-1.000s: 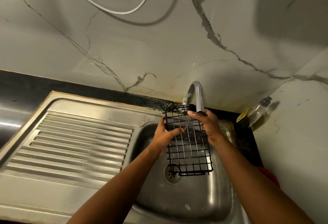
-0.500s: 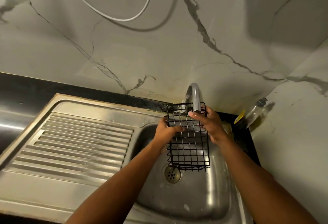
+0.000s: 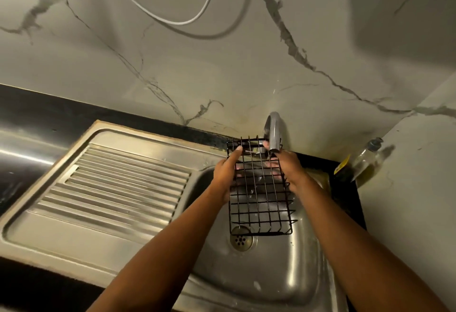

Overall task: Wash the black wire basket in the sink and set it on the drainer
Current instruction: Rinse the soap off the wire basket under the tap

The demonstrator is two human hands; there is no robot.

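Observation:
The black wire basket hangs tilted over the steel sink bowl, its far end up under the tap. My left hand grips its left side, thumb stretched along the top wires. My right hand holds the right side, with fingers reaching behind the mesh just below the spout. The ribbed drainer lies to the left of the bowl. The drain shows under the basket's near end.
A clear bottle with a yellow label leans in the back right corner on the black counter. A marble wall stands close behind the tap. A white cable loops on the wall above.
The basket has tipped so its far end sits higher under the spout. My left thumb has slid up along the top wires. My right hand's fingers now lie behind the mesh.

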